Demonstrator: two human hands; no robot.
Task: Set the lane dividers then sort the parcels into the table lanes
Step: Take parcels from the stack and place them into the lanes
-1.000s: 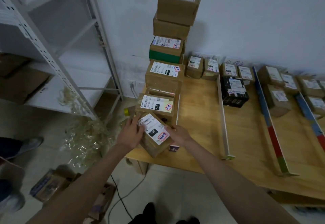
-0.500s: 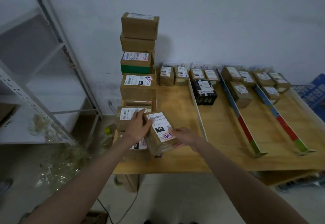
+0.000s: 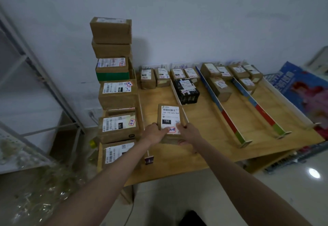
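A brown parcel point(image 3: 170, 115) with a white label marked 150 lies in the leftmost open lane of the wooden table point(image 3: 204, 119). My left hand point(image 3: 156, 134) grips its near left corner and my right hand point(image 3: 187, 133) grips its near right corner. A white divider point(image 3: 177, 94) runs along the parcel's right side. Two small parcels point(image 3: 155, 77) sit at that lane's far end. A tall stack of parcels point(image 3: 115, 76) stands at the table's left edge. Coloured dividers point(image 3: 229, 119) point(image 3: 262, 112) and a white one point(image 3: 291, 105) fence the lanes to the right, which hold several parcels, one of them black point(image 3: 187, 90).
A metal shelf rack point(image 3: 44, 87) stands left of the table, with crumpled clear plastic point(image 3: 44, 181) on the floor beneath. A blue printed board point(image 3: 305, 90) leans at the table's right end. A thin divider with a purple foot point(image 3: 148, 160) separates the stack from the first lane.
Both hands carried the 150 parcel from the front of the stack rightward into the first lane and turned it square to the divider. The view swung right.
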